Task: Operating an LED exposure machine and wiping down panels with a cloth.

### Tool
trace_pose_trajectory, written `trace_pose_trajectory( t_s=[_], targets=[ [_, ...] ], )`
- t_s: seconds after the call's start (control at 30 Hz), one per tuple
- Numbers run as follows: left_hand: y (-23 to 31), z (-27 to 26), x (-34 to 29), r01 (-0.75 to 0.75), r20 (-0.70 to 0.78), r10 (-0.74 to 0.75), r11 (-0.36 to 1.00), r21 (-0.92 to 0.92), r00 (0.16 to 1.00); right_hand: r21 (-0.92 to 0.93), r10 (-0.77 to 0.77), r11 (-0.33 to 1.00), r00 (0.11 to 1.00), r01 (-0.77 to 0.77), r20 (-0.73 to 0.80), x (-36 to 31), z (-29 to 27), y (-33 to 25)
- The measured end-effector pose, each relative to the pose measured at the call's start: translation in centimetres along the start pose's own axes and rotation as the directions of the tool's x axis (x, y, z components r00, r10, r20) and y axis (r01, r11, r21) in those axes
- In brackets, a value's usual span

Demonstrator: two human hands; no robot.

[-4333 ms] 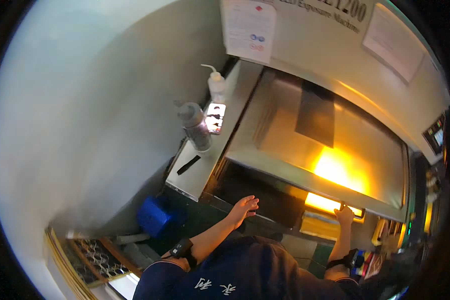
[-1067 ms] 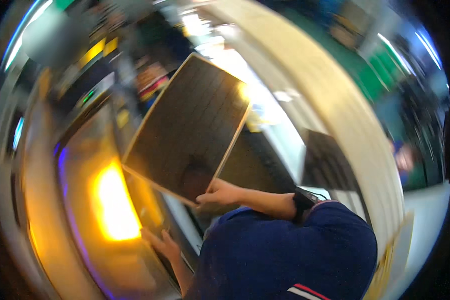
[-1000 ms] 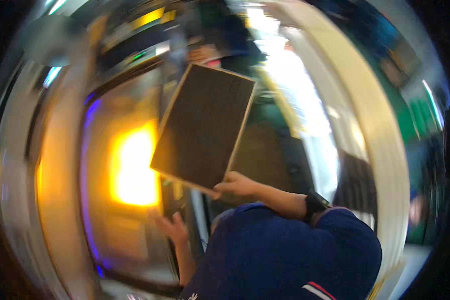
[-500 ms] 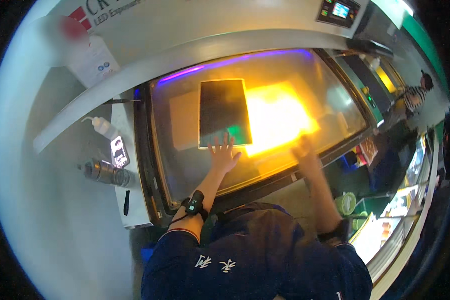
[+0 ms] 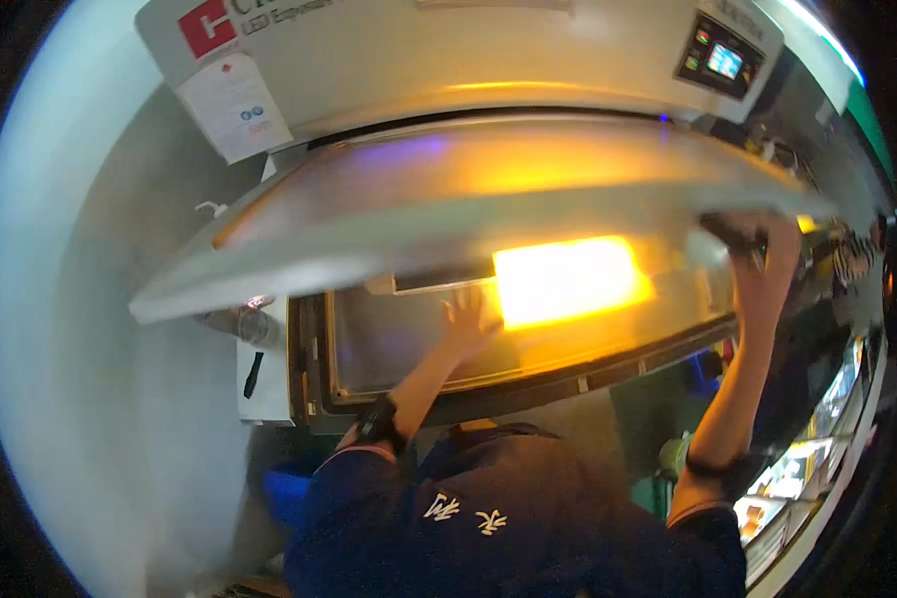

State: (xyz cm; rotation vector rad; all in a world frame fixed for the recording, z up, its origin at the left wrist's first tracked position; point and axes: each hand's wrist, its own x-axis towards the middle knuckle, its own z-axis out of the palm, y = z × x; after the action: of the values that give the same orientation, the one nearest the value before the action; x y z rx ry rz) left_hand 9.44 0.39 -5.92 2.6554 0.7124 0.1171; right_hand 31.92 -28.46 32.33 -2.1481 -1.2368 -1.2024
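Observation:
The hinged lid [image 5: 528,211] of a large exposure machine hangs partly lowered over its glass bed [image 5: 389,349]. At the lid's front right corner is a dark handle [image 5: 733,231], with the fingers of my right hand [image 5: 770,249] closed round it. My left hand [image 5: 468,321], somewhat blurred, reaches over the bed with fingers apart. It is by the front edge of a dark flat panel [image 5: 444,282] and beside a brightly glowing yellow rectangle [image 5: 568,284]. Most of the panel is hidden under the lid.
On the left side, a white ledge [image 5: 259,399] holds a clear bottle [image 5: 254,324] and a black pen-like object [image 5: 254,375]. The machine's control panel [image 5: 723,62] is at the upper right. Another person [image 5: 852,257] stands at the far right, near a lit rack [image 5: 802,463].
The lid has come down over the bed, covering most of the dark panel. My right hand has gone from the bed's front to the lid handle. My left hand has shifted slightly right.

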Motion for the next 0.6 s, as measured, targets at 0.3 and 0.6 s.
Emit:
trace_pose_trajectory(
  t_s=[0.3,0.6],
  targets=[
    [7.2,-17.9,-13.2,-0.007,0.057,0.806,0.076,-0.997,0.589,-0.011,0.153,0.979,0.696,-0.203,0.702,-19.5,-1.4,-3.3],
    [-13.5,-17.7,-3.6,-0.038,-0.252,-0.483,0.41,-0.912,0.839,-0.075,0.073,0.996,-0.035,-0.047,0.997,-33.1,9.1,-5.5]
  ],
)
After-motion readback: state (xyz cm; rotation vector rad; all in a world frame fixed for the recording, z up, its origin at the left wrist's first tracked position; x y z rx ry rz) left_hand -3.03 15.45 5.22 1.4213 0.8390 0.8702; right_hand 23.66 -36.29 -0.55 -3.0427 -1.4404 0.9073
